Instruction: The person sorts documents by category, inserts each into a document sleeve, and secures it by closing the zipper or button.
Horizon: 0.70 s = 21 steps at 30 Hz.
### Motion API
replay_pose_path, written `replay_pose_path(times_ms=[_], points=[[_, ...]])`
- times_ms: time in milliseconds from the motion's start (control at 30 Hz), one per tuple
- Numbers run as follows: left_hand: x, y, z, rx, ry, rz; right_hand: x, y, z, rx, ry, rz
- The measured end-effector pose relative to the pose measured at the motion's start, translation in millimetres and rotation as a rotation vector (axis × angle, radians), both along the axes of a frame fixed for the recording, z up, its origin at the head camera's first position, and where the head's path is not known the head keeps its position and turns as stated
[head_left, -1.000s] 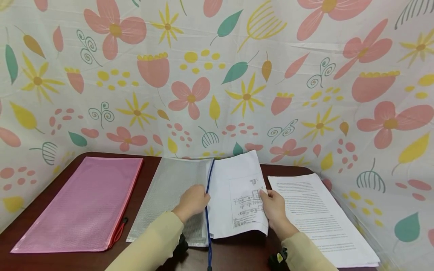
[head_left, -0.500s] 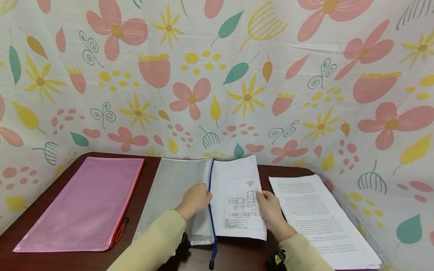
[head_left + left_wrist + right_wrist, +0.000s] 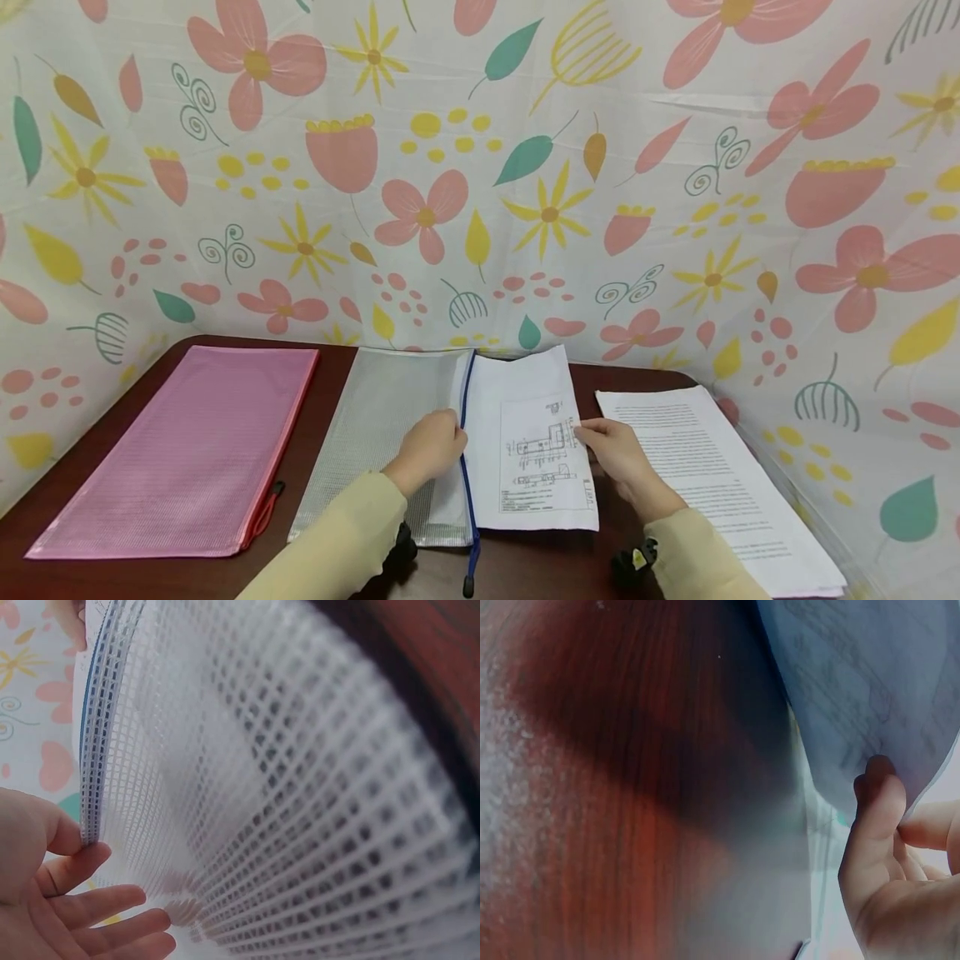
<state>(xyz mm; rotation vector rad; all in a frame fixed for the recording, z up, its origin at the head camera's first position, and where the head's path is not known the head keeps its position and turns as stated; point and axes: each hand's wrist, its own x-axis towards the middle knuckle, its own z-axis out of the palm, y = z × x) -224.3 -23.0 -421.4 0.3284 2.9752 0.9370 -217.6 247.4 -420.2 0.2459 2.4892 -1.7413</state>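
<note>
My left hand (image 3: 429,446) pinches the opening edge of a clear mesh zipper pouch (image 3: 375,417) between thumb and index finger, just beside its blue zipper (image 3: 467,467). In the left wrist view the other fingers of the left hand (image 3: 82,907) spread behind the mesh (image 3: 300,772). A white sheet (image 3: 525,375) printed with a technical drawing reaches out of the pouch to the right, its left part showing pale through the mesh. My right hand (image 3: 618,454) pinches that sheet's right edge. The right wrist view shows the thumb of the right hand (image 3: 900,877) against the bowed paper (image 3: 870,682).
A pink mesh zipper pouch (image 3: 180,450) with a red zipper pull (image 3: 262,510) lies at the left of the dark wood table (image 3: 330,575). To the right is a stack of printed pages (image 3: 697,475). A floral curtain (image 3: 480,183) hangs behind the table.
The sheet has dropped lower and straightened, and its left part now shows under the mesh. My right hand has shifted slightly right along the edge. The blue zipper's lower end has swung right.
</note>
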Motion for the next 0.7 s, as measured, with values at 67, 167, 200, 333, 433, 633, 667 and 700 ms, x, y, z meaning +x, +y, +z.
replay_pose_path(times_ms=[67, 167, 200, 333, 433, 633, 667, 700], points=[[1.0, 0.6, -0.2, 0.001, 0.014, 0.001, 0.3, -0.4, -0.1, 0.008, -0.002, -0.001], [1.5, 1.2, -0.6, -0.001, 0.030, 0.002, 0.8, -1.8, -0.1, 0.018, -0.001, -0.006], [1.6, 1.2, -0.9, 0.001, 0.033, 0.002, 1.2, -2.3, 0.0, 0.020, -0.001, -0.007], [2.7, 1.8, -1.0, 0.002, 0.028, -0.003, 2.4, -3.7, 0.8, 0.020, 0.003, 0.000], [3.7, 2.8, -1.3, -0.003, 0.033, -0.008, 3.0, -5.3, 1.3, 0.016, 0.012, 0.005], [4.5, 4.4, -2.4, -0.020, 0.053, -0.021, 2.6, -9.5, 1.1, 0.022, 0.015, 0.007], [4.5, 4.5, -2.5, -0.019, 0.054, -0.022, 2.5, -9.8, 0.9, 0.028, 0.011, 0.004], [4.5, 4.5, -2.7, -0.019, 0.054, -0.023, 2.1, -10.0, 0.6, 0.032, 0.005, 0.000]])
